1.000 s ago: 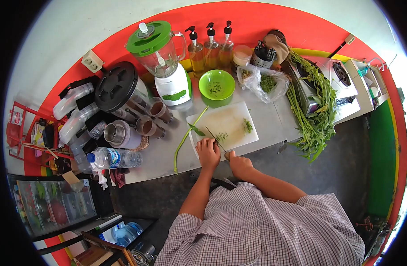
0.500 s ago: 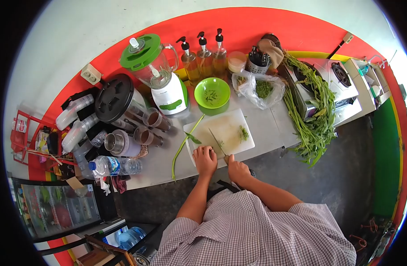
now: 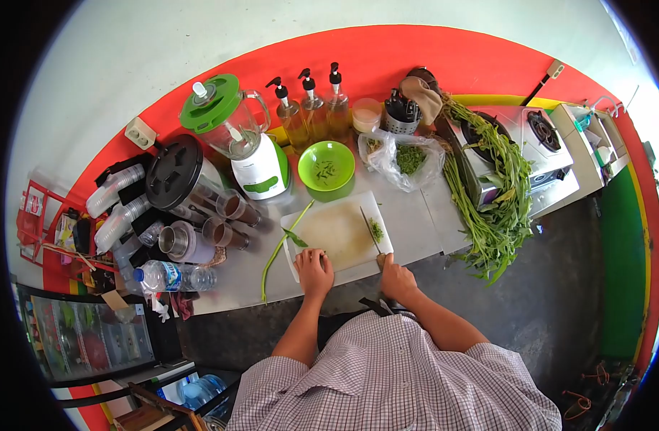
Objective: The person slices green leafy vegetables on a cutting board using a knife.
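My right hand [image 3: 398,279] grips the handle of a knife [image 3: 371,231], whose blade lies beside a small heap of chopped greens [image 3: 376,230] at the right side of the white cutting board [image 3: 337,231]. At the board's lower left edge rests my left hand [image 3: 315,271], fingers curled and close together; anything beneath them is hidden. A long green stem [image 3: 273,260] with a leaf crosses the board's left edge. Behind the board, a green bowl [image 3: 326,171] holds some cut green pieces.
A blender [image 3: 254,161], pump bottles [image 3: 314,111] and a plastic bag of greens [image 3: 410,159] stand behind. Leafy stems [image 3: 498,208] drape over the stove [image 3: 552,154] on the right. Brown cups [image 3: 225,233] and a water bottle [image 3: 175,276] are at left.
My right hand has moved the knife right, to the chopped greens, away from my left hand. The small cut pieces near the board's middle are gone from there. The whole view has shifted.
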